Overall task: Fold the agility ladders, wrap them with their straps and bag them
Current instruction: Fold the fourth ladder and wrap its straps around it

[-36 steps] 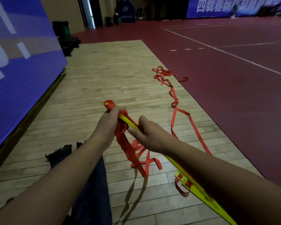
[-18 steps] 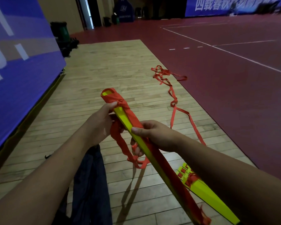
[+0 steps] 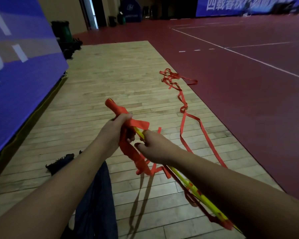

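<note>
**Rungs stacked, wrap just begun**

The wood floor (image 3: 110, 80) runs ahead between a blue banner (image 3: 16, 75) on the left and a red court (image 3: 248, 100) on the right. Across the boards a long run of red strap (image 3: 183, 107) trails loose, from a tangle near the court's edge back toward the person. A dark cloth (image 3: 95, 195) lies below the left arm; I cannot tell whether it is the bag.

The yellow rungs (image 3: 193, 188) are gathered into one slim bundle, held off the floor and slanting from the lower right up to the hands. Its far end is bound in a few turns of strap, and slack loops hang under the hands.

The left hand (image 3: 114, 131) grips that wrapped end, fingers curled round it. The right hand (image 3: 155, 147) pinches the bare rungs just beside it.

Folding looks done for this ladder. Most of the wrapping seems left, since so much strap lies unwound, and bagging has not begun. No other ladder shows.
</note>
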